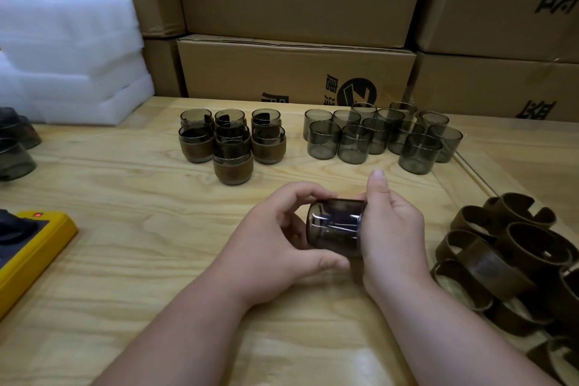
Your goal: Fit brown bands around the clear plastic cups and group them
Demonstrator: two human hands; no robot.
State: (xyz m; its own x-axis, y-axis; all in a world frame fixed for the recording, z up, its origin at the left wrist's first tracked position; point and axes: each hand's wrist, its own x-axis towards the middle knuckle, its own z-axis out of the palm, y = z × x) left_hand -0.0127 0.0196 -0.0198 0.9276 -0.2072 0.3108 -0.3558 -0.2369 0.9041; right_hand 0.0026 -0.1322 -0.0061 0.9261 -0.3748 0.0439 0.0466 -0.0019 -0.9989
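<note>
A smoky clear cup (335, 227) lies on its side above the wooden table, held between both hands. My left hand (279, 238) curls round its base end, thumb underneath. My right hand (391, 229) grips the rim end, with the index finger pointing up. I cannot tell whether a band sits under the right palm. Several banded cups (233, 163) stand grouped at the centre back. Several bare cups (354, 142) cluster to their right. A heap of brown bands (513, 260) lies at the right edge.
White foam sheets (69, 56) are stacked at the back left, with cardboard boxes (294, 69) along the back. A yellow device (28, 257) sits at the left edge. More dark cups (15, 150) stand at the far left.
</note>
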